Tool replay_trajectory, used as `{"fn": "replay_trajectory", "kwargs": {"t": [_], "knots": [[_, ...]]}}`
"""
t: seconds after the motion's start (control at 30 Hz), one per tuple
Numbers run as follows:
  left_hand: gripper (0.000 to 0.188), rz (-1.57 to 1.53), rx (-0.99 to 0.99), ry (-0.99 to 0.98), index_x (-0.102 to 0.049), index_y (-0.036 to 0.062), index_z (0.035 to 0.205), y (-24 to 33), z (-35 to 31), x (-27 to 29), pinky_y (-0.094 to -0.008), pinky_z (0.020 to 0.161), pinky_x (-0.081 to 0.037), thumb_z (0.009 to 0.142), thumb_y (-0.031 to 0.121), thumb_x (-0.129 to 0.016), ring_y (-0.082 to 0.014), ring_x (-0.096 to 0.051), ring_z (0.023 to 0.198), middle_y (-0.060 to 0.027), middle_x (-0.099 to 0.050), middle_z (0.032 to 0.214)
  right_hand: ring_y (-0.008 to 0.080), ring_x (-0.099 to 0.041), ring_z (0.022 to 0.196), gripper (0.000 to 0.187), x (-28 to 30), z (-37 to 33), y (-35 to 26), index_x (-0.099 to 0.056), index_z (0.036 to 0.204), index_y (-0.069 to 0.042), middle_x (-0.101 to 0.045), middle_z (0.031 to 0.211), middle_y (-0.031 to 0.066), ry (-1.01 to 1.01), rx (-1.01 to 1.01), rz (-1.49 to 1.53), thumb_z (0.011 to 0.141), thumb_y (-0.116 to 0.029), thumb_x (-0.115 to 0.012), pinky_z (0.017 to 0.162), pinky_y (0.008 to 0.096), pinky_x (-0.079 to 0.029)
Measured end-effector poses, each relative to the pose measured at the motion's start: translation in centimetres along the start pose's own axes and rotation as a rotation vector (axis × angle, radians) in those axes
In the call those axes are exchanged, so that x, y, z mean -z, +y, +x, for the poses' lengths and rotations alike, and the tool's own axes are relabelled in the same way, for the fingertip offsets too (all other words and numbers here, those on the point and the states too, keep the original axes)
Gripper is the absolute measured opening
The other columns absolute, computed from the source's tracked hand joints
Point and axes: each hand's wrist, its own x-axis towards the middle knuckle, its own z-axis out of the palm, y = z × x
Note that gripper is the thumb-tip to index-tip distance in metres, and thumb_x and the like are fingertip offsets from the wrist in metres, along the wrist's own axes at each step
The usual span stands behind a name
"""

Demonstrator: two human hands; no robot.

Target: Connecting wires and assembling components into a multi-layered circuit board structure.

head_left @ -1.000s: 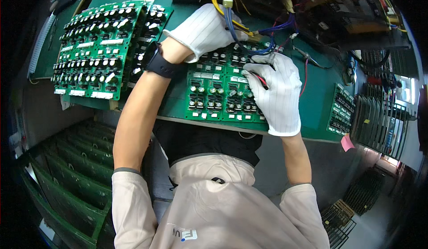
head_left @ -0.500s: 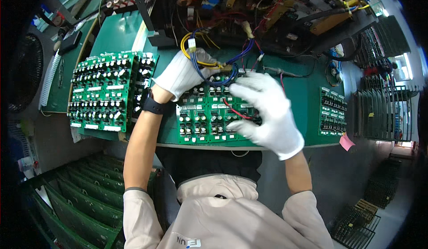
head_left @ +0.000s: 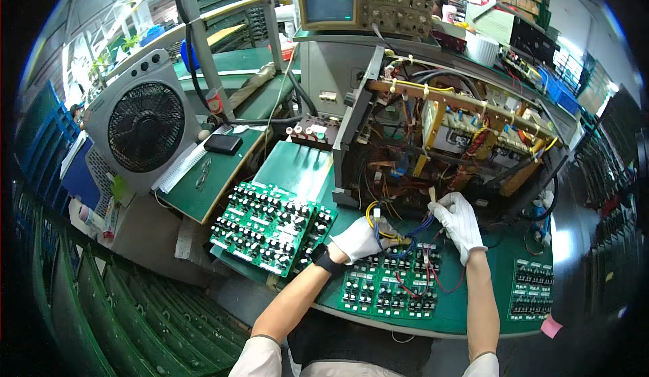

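Observation:
My left hand, in a white glove with a dark band at the wrist, is closed round a looped bundle of yellow and blue wires over the top edge of a green circuit board panel. The panel lies flat near the table's front edge, crowded with small black and white parts. My right hand, also gloved, pinches a pale wire connector where blue wires end, in front of the open equipment chassis. Thin red wires hang down over the panel. My fingertips partly hide both grips.
Stacked circuit board panels lie on the left, another panel at the right edge with a pink tag. An oscilloscope stands behind. A grey box fan and green racks are at left.
The view has tilted up, bringing the oscilloscope and fan into sight. My right hand has moved from over the panel to the connector by the chassis; my left hand keeps the wire bundle.

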Motion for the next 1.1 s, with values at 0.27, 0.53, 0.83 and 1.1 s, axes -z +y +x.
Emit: {"fn": "replay_trajectory", "kwargs": {"t": [0.27, 0.53, 0.83, 1.1], "knots": [[0.034, -0.025, 0.07, -0.058, -0.072, 0.0055, 0.1, -0.1, 0.5, 0.7, -0.0387, 0.074, -0.052, 0.09, 0.038, -0.071, -0.0302, -0.065, 0.082, -0.0115, -0.067, 0.09, 0.0083, -0.055, 0.079, 0.059, 2.3, 0.7, -2.1, -0.052, 0.139, -0.002, -0.064, 0.091, 0.003, -0.302, 0.101, 0.23, 0.086, -0.02, -0.073, 0.071, 0.025, -0.047], [0.03, -0.026, 0.084, -0.063, -0.074, 0.0056, 0.098, 0.5, 0.9, 1.0, -0.0387, 0.072, -0.053, 0.088, 0.034, -0.074, -0.0307, -0.068, 0.082, -0.0114, -0.069, 0.089, 0.0091, -0.06, 0.074, 0.038, 2.1, 1.4, -0.4, -0.063, 0.124, -0.004, -0.067, 0.091, 0.0049, -0.16, 0.22, 0.219, 0.089, -0.017, -0.072, 0.067, 0.0265, -0.05], [0.028, -0.047, 0.034, 0.026, -0.071, 0.0008, 0.088, 1.0, 0.7, 2.2, -0.0398, 0.063, -0.049, 0.087, 0.029, -0.074, -0.0315, -0.062, 0.072, -0.0143, -0.065, 0.081, 0.0085, -0.062, 0.071, 0.031, 1.1, 1.5, -3.2, -0.062, 0.12, -0.003, -0.068, 0.086, 0.0042, -0.202, 0.028, 0.391, 0.091, -0.015, -0.069, 0.063, 0.0244, -0.052], [0.039, 0.007, 0.09, -0.13, -0.068, 0.0095, 0.118, 2.1, 0.5, 2.3, -0.0406, 0.084, -0.049, 0.09, 0.036, -0.07, -0.0336, -0.062, 0.096, -0.0145, -0.067, 0.102, 0.0088, -0.066, 0.074, 0.024, 0.5, 1.1, -2.1, -0.062, 0.116, 0.001, -0.07, 0.084, 0.0063, -0.123, 0.112, 0.383, 0.095, -0.011, -0.064, 0.065, 0.0247, -0.052]]}}
